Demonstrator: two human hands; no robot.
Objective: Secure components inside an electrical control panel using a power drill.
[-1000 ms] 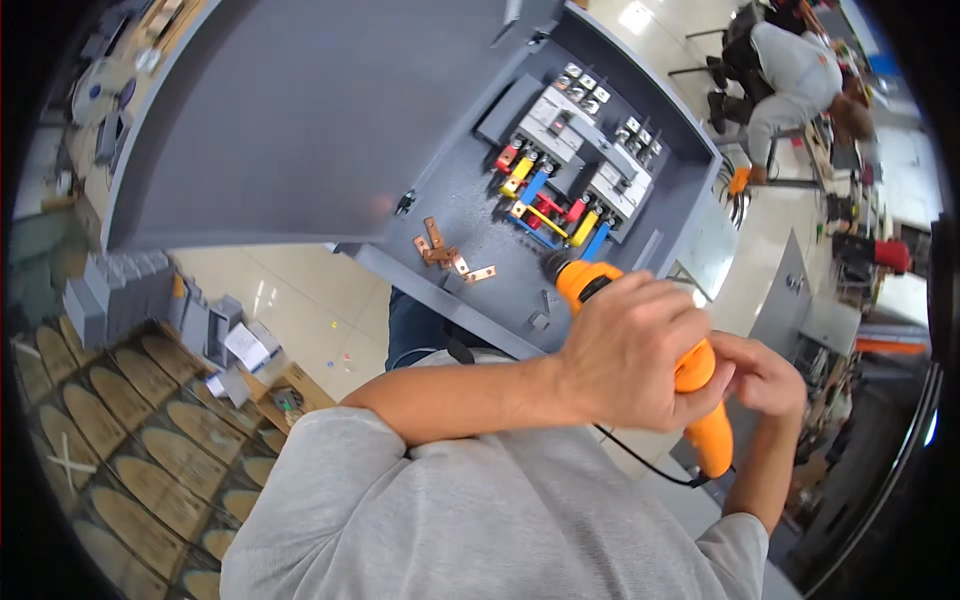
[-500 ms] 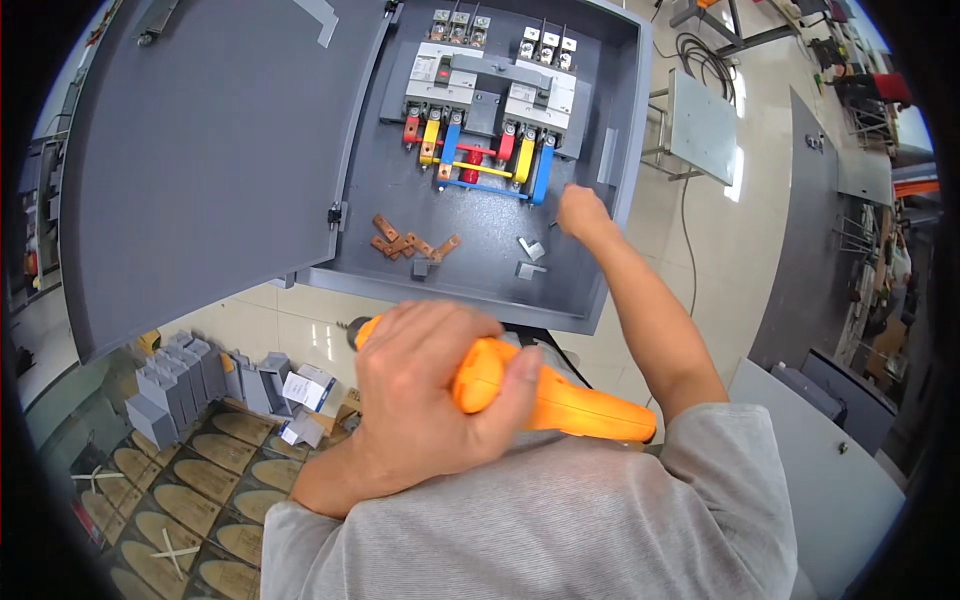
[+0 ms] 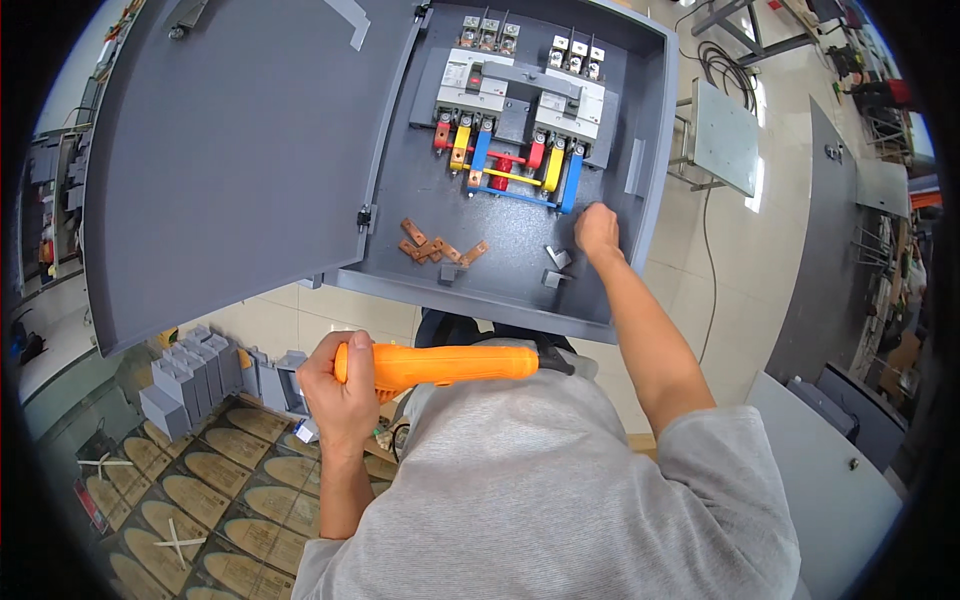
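In my left hand (image 3: pixel 342 385) is an orange power drill (image 3: pixel 450 365), gripped in front of my body below the cabinet. Its dark end lies against my shirt on the right. My right hand (image 3: pixel 598 232) is closed inside the grey metal cabinet (image 3: pixel 510 245), near the right wall and just below the blue busbar (image 3: pixel 573 183). What its fingers hold, if anything, is hidden. Above are two grey-white circuit breakers (image 3: pixel 472 82) with red, yellow and blue busbars. Several bare copper pieces (image 3: pixel 440 248) lie on the cabinet's back panel, and small grey brackets (image 3: pixel 556 258) lie below my right hand.
The cabinet door (image 3: pixel 240 170) hangs wide to the left. Grey box-shaped parts (image 3: pixel 190 380) stand in a row at lower left, on a patterned surface (image 3: pixel 190 490). A small metal table (image 3: pixel 725 137) and coiled black cable (image 3: pixel 722 65) are beyond the cabinet's right side.
My left hand has moved left and turned the drill, so its dark end now points right instead of left. The right hand stays low at the cabinet's right side. The view has shifted slightly.
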